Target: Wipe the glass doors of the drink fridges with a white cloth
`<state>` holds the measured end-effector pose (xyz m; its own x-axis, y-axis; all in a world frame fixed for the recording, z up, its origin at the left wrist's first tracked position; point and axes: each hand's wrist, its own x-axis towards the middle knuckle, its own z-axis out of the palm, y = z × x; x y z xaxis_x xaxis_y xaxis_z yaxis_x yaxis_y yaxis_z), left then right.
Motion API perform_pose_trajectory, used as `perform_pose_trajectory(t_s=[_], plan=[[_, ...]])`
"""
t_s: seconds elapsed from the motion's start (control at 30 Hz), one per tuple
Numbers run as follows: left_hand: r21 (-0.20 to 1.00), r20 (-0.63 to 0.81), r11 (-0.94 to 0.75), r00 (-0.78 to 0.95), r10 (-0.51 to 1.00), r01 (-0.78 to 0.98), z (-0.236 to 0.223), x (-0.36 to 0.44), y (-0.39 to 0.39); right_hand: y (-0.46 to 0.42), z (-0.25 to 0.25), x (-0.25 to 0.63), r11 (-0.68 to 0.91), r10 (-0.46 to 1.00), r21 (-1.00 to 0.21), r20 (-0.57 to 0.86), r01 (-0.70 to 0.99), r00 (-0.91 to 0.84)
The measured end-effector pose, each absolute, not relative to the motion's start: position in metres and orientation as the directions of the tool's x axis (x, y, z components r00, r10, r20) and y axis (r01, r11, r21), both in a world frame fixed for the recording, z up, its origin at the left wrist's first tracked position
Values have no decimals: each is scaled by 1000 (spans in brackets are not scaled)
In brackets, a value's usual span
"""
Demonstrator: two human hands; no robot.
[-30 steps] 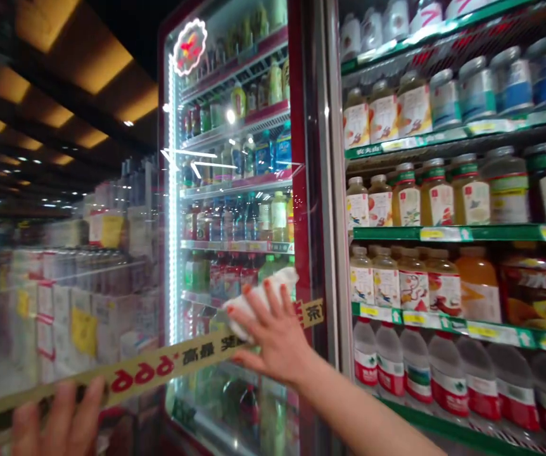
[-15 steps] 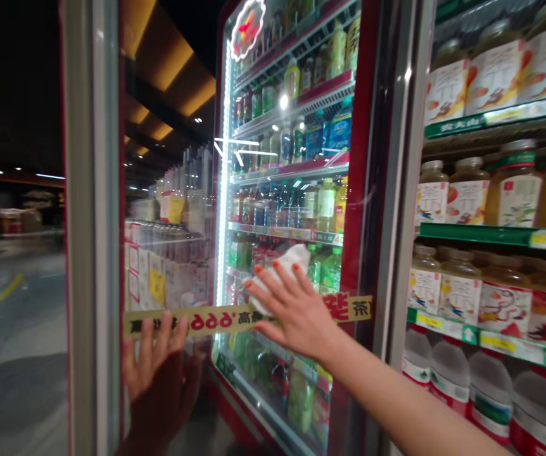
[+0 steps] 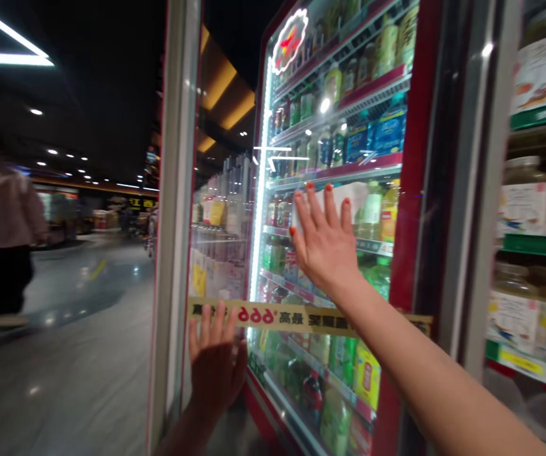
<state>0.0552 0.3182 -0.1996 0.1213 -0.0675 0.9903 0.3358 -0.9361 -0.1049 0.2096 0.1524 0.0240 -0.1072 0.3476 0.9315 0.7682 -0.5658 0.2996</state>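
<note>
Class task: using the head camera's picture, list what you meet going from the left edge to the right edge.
Walking person → silver door frame → right hand on the glass → red door frame → labelled bottles on a shelf

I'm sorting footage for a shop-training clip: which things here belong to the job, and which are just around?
Part of the job: right hand, white cloth, glass cooler door, left hand.
Just around: bottled drinks in the cooler, yellow door strip, neighbouring shelf jars, person in the aisle.
</note>
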Motion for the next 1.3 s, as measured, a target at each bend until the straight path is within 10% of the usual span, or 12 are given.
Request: perform_pose_trajectory(t_s=[0.17, 0.43, 0.53, 0.63, 0.7, 0.8, 0.9, 1.0, 1.13, 1.2, 1.3], plan=[[-94, 982, -898, 188, -13, 429, -210, 59, 328, 153, -15, 194, -106, 727, 630, 577, 769, -372], [-59, 984, -950, 179, -4, 305, -215, 58, 331, 94, 65, 241, -635, 73, -41, 991, 772, 112], [-42, 987, -964, 163, 2, 262, -216, 62, 334, 135, -5, 203, -531, 415, 425, 885, 733, -213], [-5, 990, -974, 141, 28, 229, -215, 64, 335, 133, -70, 197, -196, 740, 813, 489, 548, -461], [-37, 991, -974, 136, -7, 222, -215, 64, 335, 101, -65, 215, -348, 725, 718, 613, 602, -313], [-114, 986, -967, 145, -82, 227, -214, 63, 336, 65, 4, 246, -732, 308, 203, 950, 651, 51], [-85, 984, -959, 172, -39, 270, -214, 64, 339, 98, 56, 240, -749, 61, -53, 987, 661, 148], [-44, 981, -953, 193, 15, 300, -216, 66, 341, 168, 42, 193, -643, 356, 255, 934, 722, -13], [-1, 987, -966, 156, 40, 257, -217, 73, 341, 198, 2, 156, -142, 851, 792, 404, 593, -335], [14, 988, -972, 148, 49, 233, -217, 75, 341, 181, 20, 167, -75, 881, 814, 325, 576, -344], [21, 986, -976, 157, 56, 215, -216, 75, 342, 171, 84, 190, -400, 725, 634, 661, 662, -195]])
